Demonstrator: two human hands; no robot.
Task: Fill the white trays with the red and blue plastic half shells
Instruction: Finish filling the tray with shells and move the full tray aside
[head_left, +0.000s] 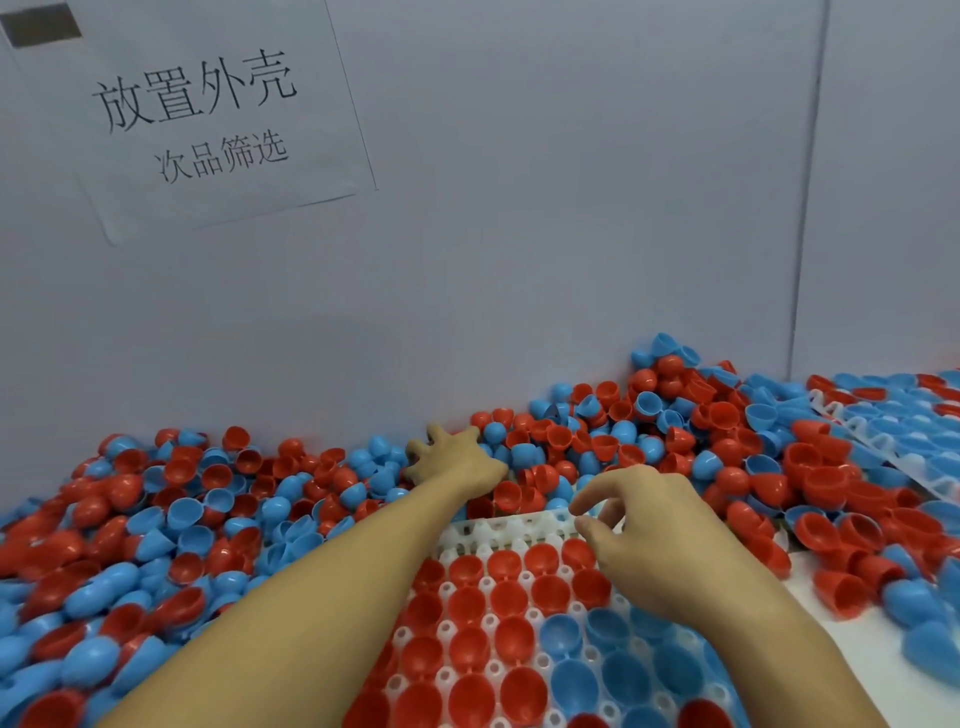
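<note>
Roughly most sockets filled; far row of the near white tray (498, 535) stands bare.
Left hand (454, 460), fingers spread, rests in the loose half shells (649, 415) at the surface's back edge; right hand (649, 535) hovers curled over the tray's far edge, grasp unclear. Second tray (883, 441) at right looks loaded.

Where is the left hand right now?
In the head view, the left hand reaches into the pile of shells near the back wall, just beyond the far edge of the white tray.
</note>
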